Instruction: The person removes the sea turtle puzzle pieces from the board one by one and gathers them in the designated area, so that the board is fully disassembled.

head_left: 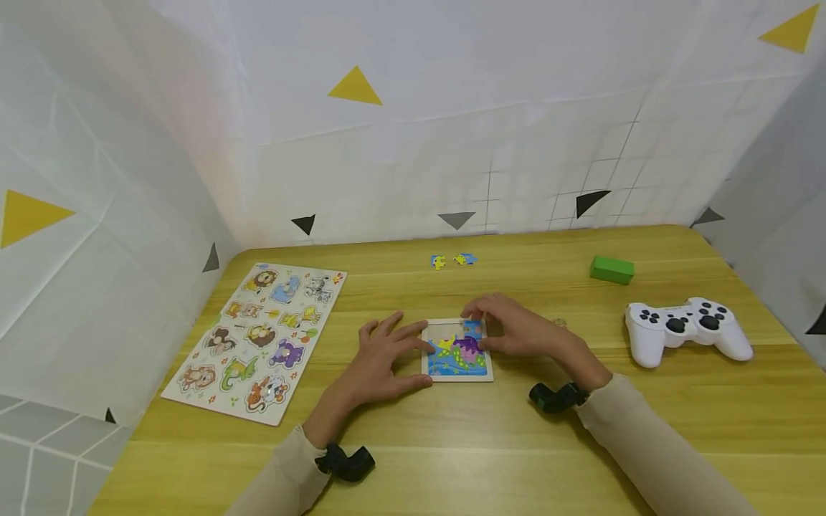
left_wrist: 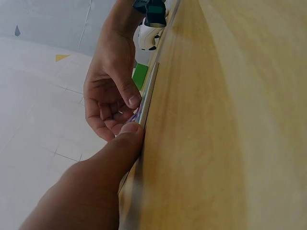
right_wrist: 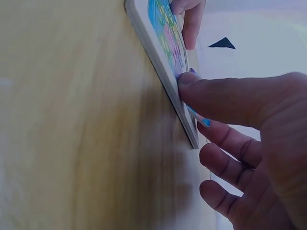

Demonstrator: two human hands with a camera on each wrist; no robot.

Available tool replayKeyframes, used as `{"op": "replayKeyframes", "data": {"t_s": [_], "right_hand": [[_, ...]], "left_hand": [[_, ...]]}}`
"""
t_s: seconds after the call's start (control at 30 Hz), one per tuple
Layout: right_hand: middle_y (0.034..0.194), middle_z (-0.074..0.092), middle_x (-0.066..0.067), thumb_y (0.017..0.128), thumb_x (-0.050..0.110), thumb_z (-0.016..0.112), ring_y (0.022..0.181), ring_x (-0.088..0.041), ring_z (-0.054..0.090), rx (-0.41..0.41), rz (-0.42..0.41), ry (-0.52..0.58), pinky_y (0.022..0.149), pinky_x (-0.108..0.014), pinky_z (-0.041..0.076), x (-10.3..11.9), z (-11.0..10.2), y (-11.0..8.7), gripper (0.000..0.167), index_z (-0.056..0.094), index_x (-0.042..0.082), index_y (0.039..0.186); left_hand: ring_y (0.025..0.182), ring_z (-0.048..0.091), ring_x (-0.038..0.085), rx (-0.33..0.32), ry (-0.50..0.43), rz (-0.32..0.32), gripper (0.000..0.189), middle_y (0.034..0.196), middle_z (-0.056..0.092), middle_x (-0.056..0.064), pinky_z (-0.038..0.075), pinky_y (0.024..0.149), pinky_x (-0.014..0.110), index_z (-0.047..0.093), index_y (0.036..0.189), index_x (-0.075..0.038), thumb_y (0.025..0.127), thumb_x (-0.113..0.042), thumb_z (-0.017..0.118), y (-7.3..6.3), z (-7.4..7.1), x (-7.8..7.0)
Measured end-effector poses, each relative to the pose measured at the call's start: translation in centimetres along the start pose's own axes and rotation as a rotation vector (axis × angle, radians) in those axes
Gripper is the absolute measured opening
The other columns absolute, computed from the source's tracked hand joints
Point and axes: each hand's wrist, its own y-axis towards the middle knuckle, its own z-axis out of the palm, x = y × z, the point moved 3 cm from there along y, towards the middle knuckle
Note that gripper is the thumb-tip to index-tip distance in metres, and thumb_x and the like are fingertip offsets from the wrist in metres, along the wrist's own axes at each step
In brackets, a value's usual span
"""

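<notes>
A small jigsaw puzzle in a pale wooden frame [head_left: 457, 379] lies on the table between both hands. Its fitted pieces show a blue, green, yellow and purple underwater picture; bare backing shows at the upper left. My left hand [head_left: 385, 358] rests at the frame's left side, fingers spread, thumb by the near corner and a fingertip over the picture. At the upper right, my right hand [head_left: 516, 330] pinches a puzzle piece [right_wrist: 205, 120] between thumb and index finger. The piece is tilted, its blue edge showing in the right wrist view, and the fingers hide part of it.
Two loose yellow-and-blue puzzle pieces [head_left: 466, 259] lie behind the frame. An animal puzzle board [head_left: 298, 283] lies at the left. On the right are a green block [head_left: 611, 270] and a white game controller [head_left: 687, 328]. White cloth [head_left: 413, 165] hangs behind the table.
</notes>
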Motion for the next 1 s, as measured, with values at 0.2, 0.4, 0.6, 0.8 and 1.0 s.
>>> {"op": "replayKeyframes", "data": {"t_s": [0.2,0.4,0.6,0.8,1.0], "right_hand": [[0.119,0.065,-0.004,0.088,0.01,0.078,0.11,-0.023,0.055,0.001,0.015,0.02,0.099,-0.047,0.045,-0.01,-0.08,-0.04,0.041,0.066,0.011,0.127],[0.124,0.064,-0.004,0.09,0.011,0.076,0.117,-0.024,0.054,0.013,0.033,0.035,0.103,-0.051,0.044,-0.13,-0.12,-0.01,0.038,0.068,0.014,0.127],[0.119,0.066,-0.003,0.09,0.011,0.076,0.111,-0.021,0.056,-0.004,0.014,0.029,0.099,-0.047,0.046,-0.47,-0.07,0.14,0.036,0.07,0.013,0.125],[0.117,0.067,-0.002,0.09,0.015,0.077,0.108,-0.02,0.056,-0.006,0.032,0.013,0.097,-0.046,0.047,-0.63,-0.12,0.18,0.037,0.071,0.014,0.127],[0.115,0.067,-0.003,0.09,0.016,0.077,0.108,-0.02,0.056,-0.006,0.028,0.007,0.096,-0.045,0.047,-0.76,-0.19,0.19,0.037,0.072,0.013,0.126]], "left_hand": [[0.155,0.024,0.039,0.007,0.01,-0.008,0.044,0.162,0.042,-0.009,0.013,0.114,0.064,0.066,0.125,-0.041,0.088,-0.065,0.067,0.03,0.0,0.05],[0.156,0.024,0.038,0.011,0.016,-0.013,0.045,0.162,0.042,-0.01,0.013,0.115,0.064,0.066,0.125,-0.042,0.088,-0.066,0.066,0.02,0.0,0.09],[0.155,0.024,0.038,0.01,0.014,-0.011,0.044,0.162,0.042,-0.01,0.013,0.115,0.064,0.066,0.125,-0.042,0.088,-0.065,0.067,0.02,-0.04,0.0],[0.155,0.024,0.038,-0.001,0.005,-0.002,0.044,0.161,0.043,-0.008,0.013,0.115,0.065,0.066,0.125,-0.041,0.087,-0.064,0.069,-0.06,0.0,0.02],[0.156,0.024,0.038,0.002,0.005,-0.004,0.045,0.161,0.043,-0.009,0.013,0.115,0.064,0.066,0.126,-0.041,0.087,-0.064,0.068,-0.05,0.01,0.06]]}}
